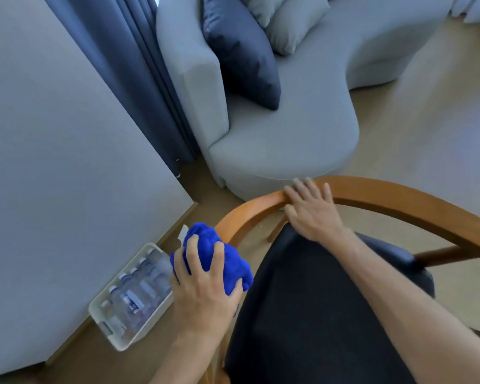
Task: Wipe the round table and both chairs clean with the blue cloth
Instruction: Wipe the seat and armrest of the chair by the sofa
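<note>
Nearest, a black seat cushion (316, 309) of a wooden chair (399, 200), filling the lower right. At its left edge, the left hand (205, 286), fingers curled round a bunched blue cloth (225, 259) and pressing it against the curved wooden rail where the rail bends down beside the cushion. Further along that same rail, the right hand (311, 209), laid over the top of the backrest with fingers loosely spread and bent over the far edge (thumb on the near side, under the rail). On the floor (427, 120) left of the chair, against the wall (53, 120), a white plastic bin (103, 322) of clear bottles (139, 289) lying side by side. Beyond the chair, a pale grey curved sofa (288, 139) carrying a dark navy cushion (241, 51) and light grey cushions (294, 23). Between sofa and wall, dark curtains (139, 65) hanging to the floor. Round table out of sight.
</note>
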Demonstrator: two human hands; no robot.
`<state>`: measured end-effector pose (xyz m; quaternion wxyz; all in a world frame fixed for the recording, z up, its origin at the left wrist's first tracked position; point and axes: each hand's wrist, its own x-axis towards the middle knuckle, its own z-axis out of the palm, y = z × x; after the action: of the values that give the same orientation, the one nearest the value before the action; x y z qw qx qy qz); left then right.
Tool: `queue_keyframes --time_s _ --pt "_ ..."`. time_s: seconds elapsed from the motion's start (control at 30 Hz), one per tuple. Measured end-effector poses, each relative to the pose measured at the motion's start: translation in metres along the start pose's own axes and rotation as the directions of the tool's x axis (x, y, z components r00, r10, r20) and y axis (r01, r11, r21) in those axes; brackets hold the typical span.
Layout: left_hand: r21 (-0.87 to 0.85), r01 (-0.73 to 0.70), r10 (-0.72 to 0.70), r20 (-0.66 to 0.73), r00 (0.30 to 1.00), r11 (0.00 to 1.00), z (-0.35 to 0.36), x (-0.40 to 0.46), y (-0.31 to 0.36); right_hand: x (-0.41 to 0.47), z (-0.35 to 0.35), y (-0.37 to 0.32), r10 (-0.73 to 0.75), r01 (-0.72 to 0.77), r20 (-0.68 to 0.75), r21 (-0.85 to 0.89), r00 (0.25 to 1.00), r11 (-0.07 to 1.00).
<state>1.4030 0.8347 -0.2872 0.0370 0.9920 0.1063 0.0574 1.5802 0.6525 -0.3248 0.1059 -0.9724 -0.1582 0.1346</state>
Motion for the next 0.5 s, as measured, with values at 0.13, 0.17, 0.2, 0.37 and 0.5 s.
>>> queue_keyframes --time_s 0.13,0.17,0.2,0.37,0.5 --pt "-0.090 0.053 -0.051 0.027 0.998 0.995 -0.005 0.005 0.001 -0.035 0.012 -0.109 -0.302 0.286 0.011 0.285 0.953 0.915" --pt "-0.113 0.058 -0.054 0.038 0.998 0.992 -0.007 0.007 0.001 -0.038 0.010 -0.114 -0.303 0.284 0.007 0.331 0.953 0.900" --pt "-0.134 0.054 -0.049 0.042 0.998 0.990 -0.008 0.006 0.000 -0.040 0.009 -0.113 -0.308 0.282 0.014 0.361 0.951 0.889" --pt "-0.251 0.162 -0.130 0.142 0.981 0.954 -0.001 -0.090 -0.017 -0.052 0.010 -0.125 -0.306 0.266 0.107 0.286 0.946 0.921" --pt "-0.323 0.349 -0.205 0.405 0.891 0.880 -0.003 -0.177 -0.006 -0.067 0.016 -0.146 -0.272 0.271 0.107 0.017 0.956 0.962"
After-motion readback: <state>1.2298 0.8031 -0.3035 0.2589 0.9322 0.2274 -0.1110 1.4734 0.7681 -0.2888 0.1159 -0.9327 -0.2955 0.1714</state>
